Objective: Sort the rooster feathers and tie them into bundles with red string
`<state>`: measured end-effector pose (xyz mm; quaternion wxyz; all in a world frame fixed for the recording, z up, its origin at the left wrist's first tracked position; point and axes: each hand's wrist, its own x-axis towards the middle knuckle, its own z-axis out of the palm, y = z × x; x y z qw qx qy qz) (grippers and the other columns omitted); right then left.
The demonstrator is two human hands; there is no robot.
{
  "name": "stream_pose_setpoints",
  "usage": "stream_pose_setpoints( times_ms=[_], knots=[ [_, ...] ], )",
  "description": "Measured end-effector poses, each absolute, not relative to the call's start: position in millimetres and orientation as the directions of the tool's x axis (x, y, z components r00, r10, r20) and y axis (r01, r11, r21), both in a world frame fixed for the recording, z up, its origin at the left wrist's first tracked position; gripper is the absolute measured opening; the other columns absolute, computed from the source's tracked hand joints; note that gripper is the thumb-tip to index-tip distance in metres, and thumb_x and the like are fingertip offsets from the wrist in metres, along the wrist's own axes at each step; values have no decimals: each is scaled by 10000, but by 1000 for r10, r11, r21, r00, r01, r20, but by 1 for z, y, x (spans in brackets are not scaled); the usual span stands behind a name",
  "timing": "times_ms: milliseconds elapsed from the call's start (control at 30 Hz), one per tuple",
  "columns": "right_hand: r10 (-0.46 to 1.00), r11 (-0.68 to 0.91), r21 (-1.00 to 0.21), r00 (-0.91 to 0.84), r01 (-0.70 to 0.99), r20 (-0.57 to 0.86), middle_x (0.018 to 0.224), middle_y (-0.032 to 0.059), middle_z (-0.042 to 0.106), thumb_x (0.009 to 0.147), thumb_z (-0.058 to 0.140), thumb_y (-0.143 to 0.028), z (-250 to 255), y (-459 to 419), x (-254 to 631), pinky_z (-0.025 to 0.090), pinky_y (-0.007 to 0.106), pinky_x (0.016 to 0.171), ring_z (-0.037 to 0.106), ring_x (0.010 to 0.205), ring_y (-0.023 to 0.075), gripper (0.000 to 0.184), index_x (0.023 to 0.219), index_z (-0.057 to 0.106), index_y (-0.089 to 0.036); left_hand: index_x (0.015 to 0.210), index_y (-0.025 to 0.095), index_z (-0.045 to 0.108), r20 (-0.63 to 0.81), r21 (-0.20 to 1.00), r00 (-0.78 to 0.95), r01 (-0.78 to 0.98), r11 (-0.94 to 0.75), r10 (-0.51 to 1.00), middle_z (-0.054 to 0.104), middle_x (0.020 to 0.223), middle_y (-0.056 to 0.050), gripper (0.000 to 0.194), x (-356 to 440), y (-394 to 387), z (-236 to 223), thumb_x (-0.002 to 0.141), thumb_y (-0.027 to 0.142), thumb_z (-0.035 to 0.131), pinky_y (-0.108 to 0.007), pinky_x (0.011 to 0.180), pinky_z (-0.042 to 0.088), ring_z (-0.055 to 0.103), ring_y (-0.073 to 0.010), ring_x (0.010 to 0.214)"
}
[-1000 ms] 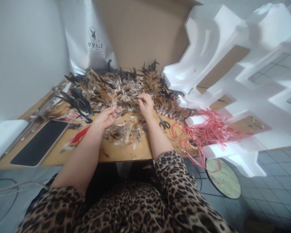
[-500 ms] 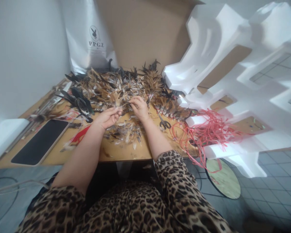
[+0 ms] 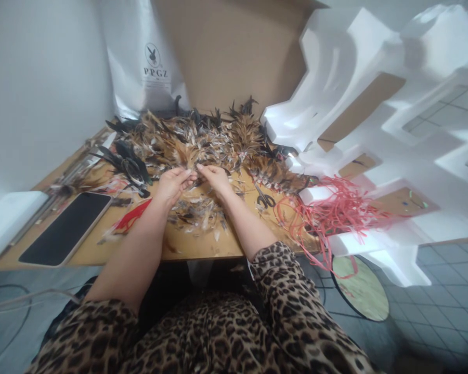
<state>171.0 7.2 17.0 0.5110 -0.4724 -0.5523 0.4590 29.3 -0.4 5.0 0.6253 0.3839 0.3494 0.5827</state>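
Note:
Brown feathers fan upward in a small bunch (image 3: 186, 154) above my fingertips. My left hand (image 3: 173, 186) pinches this bunch near its base, fingers curled. From the other side, my right hand (image 3: 215, 179) closes thumb and forefinger at the bunch's lower right edge; the exact spot it grips is too small to make out. Behind both hands lies a heap of brown and black feathers (image 3: 156, 132). Loose pale and brown feathers (image 3: 203, 213) are scattered on the wooden table (image 3: 203, 251) below my wrists.
Scissors (image 3: 264, 197) lie right of my right hand, near tangled red ribbon (image 3: 343, 208) and large white foam pieces (image 3: 331, 67). At left are a phone (image 3: 64, 228), a white box (image 3: 11, 221), dark feathers (image 3: 130, 161) and a red strip (image 3: 132, 215). A silvery bag (image 3: 140, 26) stands behind.
My right hand has moved left and slightly down, closing the gap to my left hand. The thin strand between them no longer shows. My left hand still holds the feather bunch.

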Motion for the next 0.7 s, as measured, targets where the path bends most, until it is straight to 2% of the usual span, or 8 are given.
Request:
stream_pose_setpoints(
  times_ms=[100,267,433,700],
  knots=[
    [998,20,-993,-60,-117,27,548,-26,555,606,673,-509,13,8,166,352,206,557,457,527,66,365,630,607,-150,723,87,660,15,899,112,-436,36,994,692,716,-65,154,31,-3,6,643,198,729,-156,603,495,634,-80,621],
    [999,-27,-962,-51,-271,-14,493,-56,508,552,727,-440,10,10,167,314,194,514,426,486,55,335,584,546,-160,737,86,639,-65,886,180,-441,140,982,704,777,-93,128,29,-3,6,673,175,705,-166,595,503,663,-110,671],
    [1000,21,-977,7,-210,20,477,-60,488,565,719,-422,15,10,172,298,196,517,407,484,51,312,570,555,-157,734,80,602,-181,830,194,-496,256,964,706,778,-114,77,26,0,5,696,81,668,-151,560,505,677,-124,668],
    [997,76,-991,11,-111,75,500,-52,512,584,699,-402,19,6,171,334,213,559,424,508,62,280,560,572,-154,710,79,580,-227,839,210,-453,301,951,704,748,-133,74,29,-2,6,716,74,653,-149,508,502,672,-132,614]
  ],
)
